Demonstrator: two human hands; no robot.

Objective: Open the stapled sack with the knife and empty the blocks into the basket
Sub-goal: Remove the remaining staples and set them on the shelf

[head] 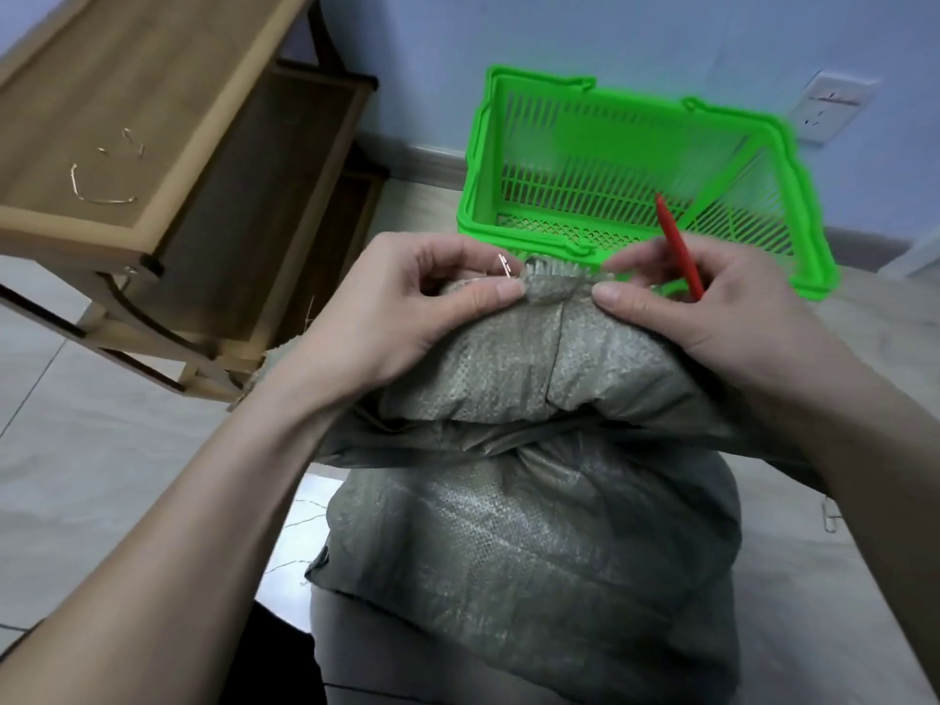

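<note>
Woven grey-green sack (534,501), bulging, directly below basket (488,160) of slotted green plastic. Left hand (407,307) pinching folded top beside a bent staple (503,264); right hand (712,302) pinching same fold, gripping red knife (679,246) too — blade hidden. Risk, probably: slick weave slipping, knife nicking a thumb — or staples dropping among blocks.

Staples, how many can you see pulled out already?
4 or so: three bent staples lie on the wooden shelf, at and, and the left hand pinches one. The small ones are hard to tell apart; more may be hidden.
</note>
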